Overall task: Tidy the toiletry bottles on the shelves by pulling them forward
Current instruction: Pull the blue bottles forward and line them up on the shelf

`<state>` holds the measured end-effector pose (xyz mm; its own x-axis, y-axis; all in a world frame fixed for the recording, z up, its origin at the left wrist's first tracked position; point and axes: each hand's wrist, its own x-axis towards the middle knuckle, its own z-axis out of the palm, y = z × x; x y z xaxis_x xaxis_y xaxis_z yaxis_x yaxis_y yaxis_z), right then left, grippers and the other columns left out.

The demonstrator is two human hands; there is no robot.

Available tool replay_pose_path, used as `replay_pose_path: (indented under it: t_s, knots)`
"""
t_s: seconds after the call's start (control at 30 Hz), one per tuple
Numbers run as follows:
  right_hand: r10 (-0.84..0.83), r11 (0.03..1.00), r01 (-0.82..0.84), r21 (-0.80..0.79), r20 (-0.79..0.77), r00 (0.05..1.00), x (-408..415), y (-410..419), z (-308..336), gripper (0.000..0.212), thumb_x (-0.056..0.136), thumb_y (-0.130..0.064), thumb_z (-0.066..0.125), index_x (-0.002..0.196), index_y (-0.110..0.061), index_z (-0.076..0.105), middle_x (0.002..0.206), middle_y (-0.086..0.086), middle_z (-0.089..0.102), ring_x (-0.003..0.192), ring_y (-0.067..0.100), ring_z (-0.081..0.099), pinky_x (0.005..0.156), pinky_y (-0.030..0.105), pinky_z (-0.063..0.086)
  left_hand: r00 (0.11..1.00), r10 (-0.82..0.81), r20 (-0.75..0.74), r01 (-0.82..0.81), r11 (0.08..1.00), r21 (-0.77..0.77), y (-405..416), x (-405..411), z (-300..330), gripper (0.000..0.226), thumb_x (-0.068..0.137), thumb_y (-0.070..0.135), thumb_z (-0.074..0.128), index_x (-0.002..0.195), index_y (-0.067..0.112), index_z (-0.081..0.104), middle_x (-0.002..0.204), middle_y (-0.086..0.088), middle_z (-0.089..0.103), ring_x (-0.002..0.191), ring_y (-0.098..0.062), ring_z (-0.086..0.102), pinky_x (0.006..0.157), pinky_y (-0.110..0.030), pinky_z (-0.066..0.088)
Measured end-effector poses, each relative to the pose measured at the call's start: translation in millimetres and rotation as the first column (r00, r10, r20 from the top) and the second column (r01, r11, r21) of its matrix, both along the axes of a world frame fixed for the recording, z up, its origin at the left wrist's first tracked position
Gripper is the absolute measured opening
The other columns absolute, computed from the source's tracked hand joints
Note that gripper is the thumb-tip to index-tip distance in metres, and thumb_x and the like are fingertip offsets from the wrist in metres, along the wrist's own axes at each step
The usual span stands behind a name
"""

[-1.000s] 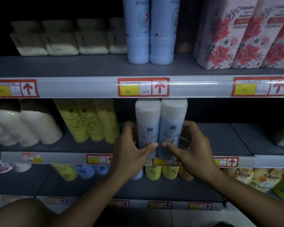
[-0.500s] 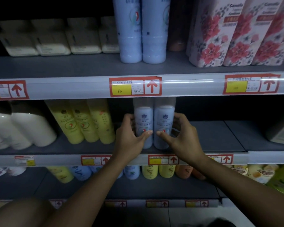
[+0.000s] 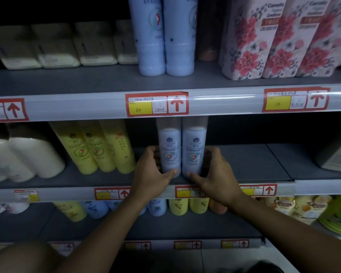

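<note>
On the middle shelf (image 3: 244, 164), a flat grey panel with a glossy price rail along its lip, plump white bottles (image 3: 34, 156) with a smooth rounded shoulder stand at the far left, blurred by the dim light. Next to them lean three yellow bottles (image 3: 95, 148), tall and matte, each with an oval emblem on the front. The left hand (image 3: 152, 174) curls round the left pale bottle (image 3: 169, 150), fingers behind it and thumb laid across its base at the front; that grip is closed on the bottle. Touching it on the right stands the right pale bottle (image 3: 194, 150), the same shape: a smooth upright cylinder, pale lavender-white, with a small flower mark above an oval logo, its cap probably hidden behind the rail above. The right hand (image 3: 217, 174) wraps this one likewise, thumb at the base in front, grip closed on it. Both bottles stand upright a little behind the shelf's front edge. On the shelf above stand two light-blue cylinders (image 3: 165, 46) and, further right, floral-printed packs (image 3: 280, 44)
</note>
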<state>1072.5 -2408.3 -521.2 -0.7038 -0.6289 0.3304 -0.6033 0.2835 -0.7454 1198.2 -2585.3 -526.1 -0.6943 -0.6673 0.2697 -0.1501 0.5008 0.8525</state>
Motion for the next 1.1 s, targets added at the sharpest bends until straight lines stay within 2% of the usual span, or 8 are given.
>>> replay_pose_path:
  t_s: [0.2,0.47,0.6,0.7,0.8,0.97,1.1]
  knots:
    - [-0.036,0.999,0.036,-0.002,-0.001,0.999,-5,-4,-5,0.06,0.074,-0.04,0.089,0.122,-0.034,0.053,0.119,-0.013,0.069,0.107,0.006,0.068,0.091,0.041,0.06,0.999,0.043,0.027,-0.043,0.999,0.006,-4,-4,-6,0.064,0.068,0.024,0.098,0.112,0.04,0.054,0.103,0.019,0.072,0.094,0.004,0.072,0.087,-0.035,0.064]
    - [-0.063,0.998,0.063,0.01,-0.053,0.997,-15,-17,0,0.055,0.077,-0.032,0.087,0.124,-0.026,0.059,0.115,-0.008,0.074,0.103,0.011,0.072,0.089,0.042,0.061,0.997,0.081,0.02,-0.081,0.997,-0.002,-7,-17,0,0.057,0.07,0.021,0.097,0.112,0.03,0.059,0.092,0.024,0.066,0.088,0.009,0.067,0.081,-0.027,0.063]
    - [-0.075,0.996,0.077,0.041,-0.044,0.996,-20,-26,3,0.053,0.078,-0.031,0.087,0.122,-0.024,0.059,0.114,-0.006,0.075,0.102,0.014,0.072,0.089,0.043,0.061,0.994,0.103,0.023,-0.103,0.995,0.004,-12,-26,-1,0.057,0.072,0.021,0.096,0.117,0.026,0.062,0.094,0.024,0.065,0.089,0.009,0.066,0.082,-0.027,0.063]
    - [-0.097,0.993,0.099,0.059,-0.026,0.995,-23,-34,4,0.05,0.078,-0.031,0.087,0.119,-0.022,0.06,0.113,-0.003,0.075,0.101,0.015,0.072,0.088,0.044,0.061,0.992,0.125,0.016,-0.125,0.992,-0.007,-17,-32,-3,0.059,0.073,0.019,0.095,0.122,0.016,0.063,0.101,0.014,0.067,0.089,0.001,0.067,0.082,-0.026,0.062]
    - [-0.128,0.988,0.13,0.086,-0.022,0.991,-25,-43,6,0.051,0.077,-0.034,0.087,0.118,-0.017,0.061,0.115,0.004,0.074,0.103,0.024,0.072,0.088,0.048,0.06,0.986,0.163,0.016,-0.163,0.987,0.004,-21,-38,-2,0.056,0.075,0.019,0.094,0.12,0.011,0.063,0.105,0.008,0.068,0.091,-0.004,0.066,0.08,-0.021,0.057]
    - [-0.16,0.977,0.163,0.137,-0.032,0.987,-30,-57,5,0.054,0.076,-0.044,0.084,0.116,-0.013,0.064,0.115,0.008,0.072,0.106,0.029,0.07,0.088,0.049,0.06,0.973,0.229,0.036,-0.231,0.971,0.064,-33,-50,-4,0.049,0.072,0.019,0.096,0.112,0.007,0.069,0.111,-0.007,0.077,0.096,-0.014,0.073,0.089,-0.041,0.064]
    - [-0.18,0.966,0.187,0.176,-0.054,0.982,-36,-67,-1,0.059,0.071,-0.063,0.074,0.105,-0.015,0.068,0.107,0.009,0.074,0.1,0.031,0.072,0.083,0.047,0.061,0.963,0.258,0.074,-0.263,0.962,0.068,-37,-56,-5,0.046,0.073,0.025,0.094,0.109,0.005,0.073,0.107,-0.006,0.079,0.096,-0.017,0.075,0.088,-0.042,0.064]
